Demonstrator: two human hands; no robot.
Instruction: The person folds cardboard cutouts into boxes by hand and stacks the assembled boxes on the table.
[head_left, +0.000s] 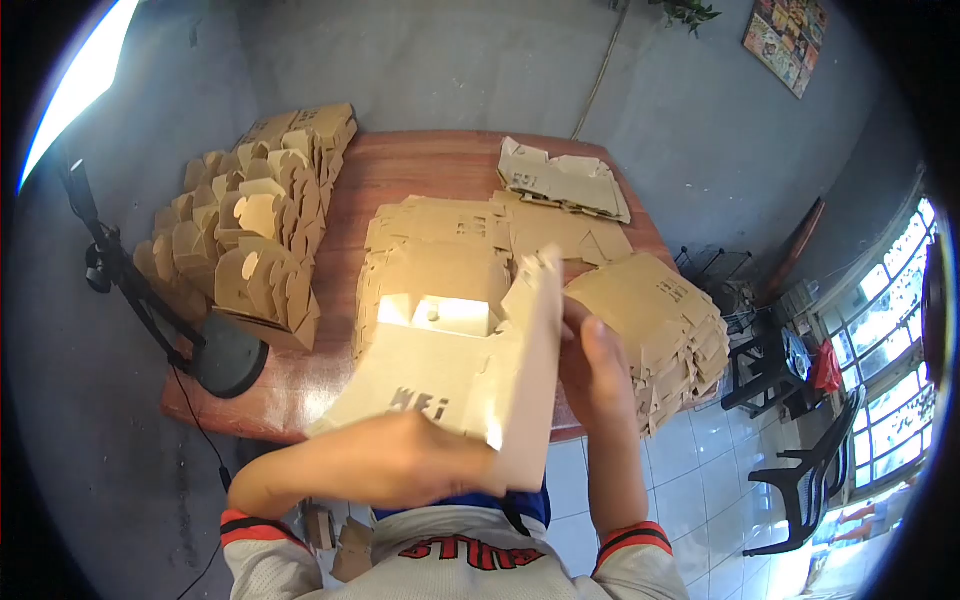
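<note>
A partly folded cardboard piece [430,370] with dark printing lies in front of my body, its right side panel standing up. Across its near edge rests my left hand [415,462], blurred, with its fingers hidden at the cardboard. My right hand [595,365] is upright against the outer face of the raised panel, thumb up; most of its fingers are hidden behind the panel. Beyond the piece is a stack of flat cardboard [440,222]. To the right of my right hand sits another flat stack [650,310].
Folded boxes [265,215] crowd the left of the red-brown table [420,155]. A black lamp stand base [230,355] is at the left edge. More cardboard [565,180] lies at the back right. A black chair [815,480] stands on the floor at right.
</note>
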